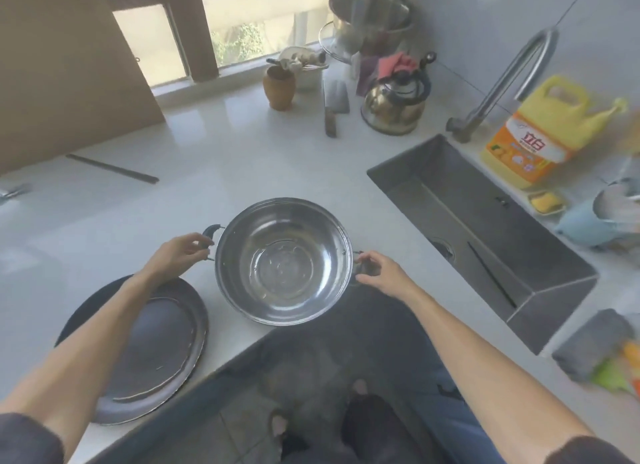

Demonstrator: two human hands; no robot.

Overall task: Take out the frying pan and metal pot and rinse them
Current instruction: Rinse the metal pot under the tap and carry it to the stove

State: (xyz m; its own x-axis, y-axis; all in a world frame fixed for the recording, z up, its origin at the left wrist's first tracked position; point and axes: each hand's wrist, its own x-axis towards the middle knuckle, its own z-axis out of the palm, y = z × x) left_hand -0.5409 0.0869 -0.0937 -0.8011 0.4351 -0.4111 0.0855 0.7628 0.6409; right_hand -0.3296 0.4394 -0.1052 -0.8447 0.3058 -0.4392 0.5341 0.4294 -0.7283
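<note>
A shiny metal pot (283,261) with two dark side handles rests at the front edge of the white counter, with a little water in its bottom. My left hand (180,252) grips its left handle and my right hand (379,271) grips its right handle. The dark frying pan (152,345) lies flat on the counter at the lower left, partly hidden under my left forearm. The grey sink (540,283) lies to the right of the pot, under a curved steel faucet (509,79).
A black chopstick lies in the sink. Behind it stand a yellow detergent bottle (540,131), a soap dish and a blue cup. At the back are a kettle (394,103), a cleaver (334,106), a clay jar (278,87) and stacked bowls. Cloths (595,349) lie right of the sink.
</note>
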